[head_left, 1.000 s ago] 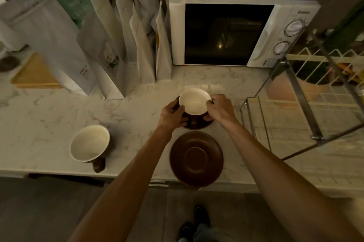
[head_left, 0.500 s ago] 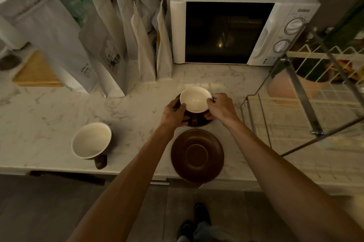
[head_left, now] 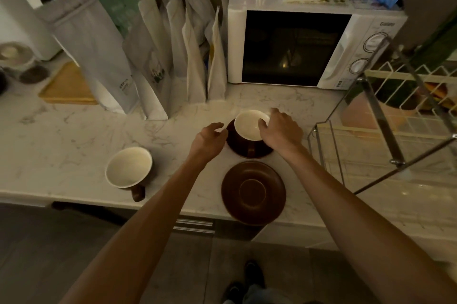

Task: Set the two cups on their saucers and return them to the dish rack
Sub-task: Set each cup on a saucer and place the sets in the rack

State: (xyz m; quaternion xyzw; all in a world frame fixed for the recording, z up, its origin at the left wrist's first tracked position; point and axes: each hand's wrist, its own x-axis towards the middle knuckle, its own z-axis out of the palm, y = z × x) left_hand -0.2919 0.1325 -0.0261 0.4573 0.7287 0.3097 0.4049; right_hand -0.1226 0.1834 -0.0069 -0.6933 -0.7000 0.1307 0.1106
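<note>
A brown cup with a cream inside (head_left: 248, 125) stands on a brown saucer (head_left: 236, 146) on the marble counter. My right hand (head_left: 280, 129) rests on the cup's right rim, fingers around it. Just left of that saucer, my left hand (head_left: 209, 140) hovers with its fingers apart, a small gap from the cup. A second brown saucer (head_left: 253, 192) lies bare at the counter's front edge. The second cup (head_left: 128, 167) stands by itself on the counter to the left, handle pointing towards me.
The wire dish rack (head_left: 385, 130) stands at the right, its chrome frame close to my right forearm. A white microwave (head_left: 296, 49) is behind the cups. Several paper bags (head_left: 158, 63) stand at the back left, beside a wooden board (head_left: 66, 86).
My left hand has let go of the cup and drawn back to the left with fingers spread. The right hand stays on the cup, which now sits on the saucer.
</note>
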